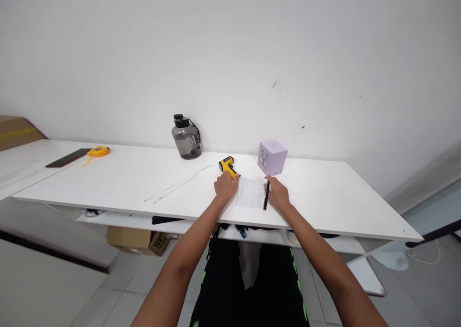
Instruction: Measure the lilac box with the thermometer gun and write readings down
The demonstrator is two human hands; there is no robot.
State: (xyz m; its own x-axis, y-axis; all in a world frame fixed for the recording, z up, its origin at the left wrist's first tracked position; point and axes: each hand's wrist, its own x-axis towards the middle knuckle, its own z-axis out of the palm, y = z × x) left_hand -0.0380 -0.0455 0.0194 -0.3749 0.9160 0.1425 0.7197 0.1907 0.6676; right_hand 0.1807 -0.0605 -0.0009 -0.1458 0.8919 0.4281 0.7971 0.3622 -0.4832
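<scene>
Between my hands a sheet of paper (pixel 249 192) with faint lines lies on the white table. My left hand (pixel 225 187) is at its upper left, fingers curled at the handle of a yellow and black infrared thermometer (pixel 227 164); its head points left, and the fingertips are partly hidden. A black pen (pixel 267 195) is in my right hand (pixel 278 192), closed around it at the paper's right edge. The pen slants, its lower end toward me. Just behind my right hand stands a lilac box (pixel 272 158) with a printed picture on one side.
A grey transparent jug (pixel 186 139) with a black lid stands by the wall. Farther left are an orange tape measure (pixel 98 151) and a dark flat strip (pixel 68 158). Below the white tabletop (pixel 324 197), a shelf holds several items above a cardboard box (pixel 131 239).
</scene>
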